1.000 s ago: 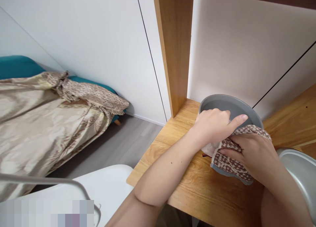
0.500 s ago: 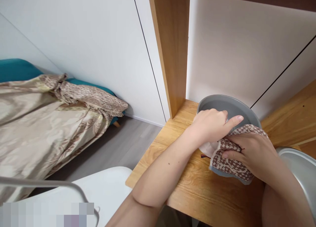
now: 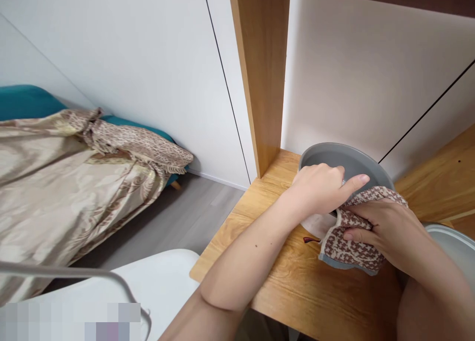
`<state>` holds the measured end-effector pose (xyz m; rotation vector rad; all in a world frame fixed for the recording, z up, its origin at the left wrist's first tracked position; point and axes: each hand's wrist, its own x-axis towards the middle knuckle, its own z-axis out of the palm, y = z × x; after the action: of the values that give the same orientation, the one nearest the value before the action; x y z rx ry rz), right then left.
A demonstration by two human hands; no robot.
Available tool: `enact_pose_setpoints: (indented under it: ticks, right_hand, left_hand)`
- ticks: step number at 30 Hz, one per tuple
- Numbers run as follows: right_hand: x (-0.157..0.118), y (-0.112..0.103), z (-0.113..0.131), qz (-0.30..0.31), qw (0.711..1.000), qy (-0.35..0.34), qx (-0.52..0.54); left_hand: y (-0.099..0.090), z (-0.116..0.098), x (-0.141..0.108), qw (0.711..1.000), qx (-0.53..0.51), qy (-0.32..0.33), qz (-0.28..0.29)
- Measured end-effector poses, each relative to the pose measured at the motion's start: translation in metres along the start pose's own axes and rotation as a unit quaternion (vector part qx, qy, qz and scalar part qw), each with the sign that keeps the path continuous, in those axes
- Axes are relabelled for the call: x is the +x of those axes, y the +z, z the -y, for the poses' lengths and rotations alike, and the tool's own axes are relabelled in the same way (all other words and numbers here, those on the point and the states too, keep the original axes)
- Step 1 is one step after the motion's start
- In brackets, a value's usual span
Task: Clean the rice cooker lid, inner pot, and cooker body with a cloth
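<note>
A round, deep grey bowl (image 3: 349, 157) stands on the wooden shelf, its outer side pale. My left hand (image 3: 322, 185) lies over its near left rim, with the fingers bent down and partly hidden and the thumb pointing right. In my right hand (image 3: 382, 222) is a brown-and-cream patterned cloth (image 3: 352, 249) with a grey-blue edge and a small dark red loop (image 3: 310, 240). The cloth drapes across the bowl's near right rim, and my right thumb presses on it from outside. The fingers of that hand are mostly covered by the cloth.
Right of my right forearm sits another round, pale grey vessel (image 3: 454, 247), partly cut off. A wooden upright (image 3: 261, 78) rises behind the wooden shelf (image 3: 282, 271). At lower left are a white surface (image 3: 163, 276) with a grey tube and a fabric-covered teal sofa (image 3: 31, 101).
My right hand and the cloth have shifted slightly to the right along the rim, and more of the bowl's pale side shows. The whole view has moved a little.
</note>
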<state>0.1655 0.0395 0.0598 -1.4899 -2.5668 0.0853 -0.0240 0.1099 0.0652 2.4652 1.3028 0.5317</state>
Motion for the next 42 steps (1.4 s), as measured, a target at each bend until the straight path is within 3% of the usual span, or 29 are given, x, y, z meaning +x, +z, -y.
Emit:
enact_pose_setpoints:
  ticks: [7, 15, 20, 22, 28, 37, 42]
  right_hand:
    - [-0.008, -0.004, -0.004, 0.009, 1.0, -0.004, 0.025]
    - [-0.006, 0.005, 0.007, -0.063, 0.996, -0.046, -0.052]
    - [0.0, 0.015, 0.019, -0.115, 0.985, -0.066, -0.111]
    - [0.002, 0.014, 0.021, -0.104, 0.988, -0.053, -0.104]
    - [-0.004, 0.0, 0.013, -0.032, 0.999, -0.016, -0.01]
    - [-0.014, -0.001, 0.0, -0.008, 0.999, -0.014, 0.043]
    - [-0.017, 0.0, -0.004, -0.022, 0.999, -0.021, 0.044]
  left_hand:
    - [-0.001, 0.0, -0.001, 1.0, -0.003, -0.001, 0.003]
    - [0.001, -0.006, -0.001, 1.0, -0.001, -0.023, -0.011]
    - [0.0, -0.008, 0.001, 1.0, 0.011, -0.027, 0.013]
    - [0.0, -0.007, 0.0, 0.999, 0.021, -0.019, 0.014]
    - [0.001, 0.001, -0.002, 0.988, 0.114, 0.102, 0.003]
    - [0.0, -0.002, 0.0, 0.998, 0.065, 0.023, 0.001]
    - [0.0, -0.002, 0.0, 0.998, 0.057, 0.02, 0.003]
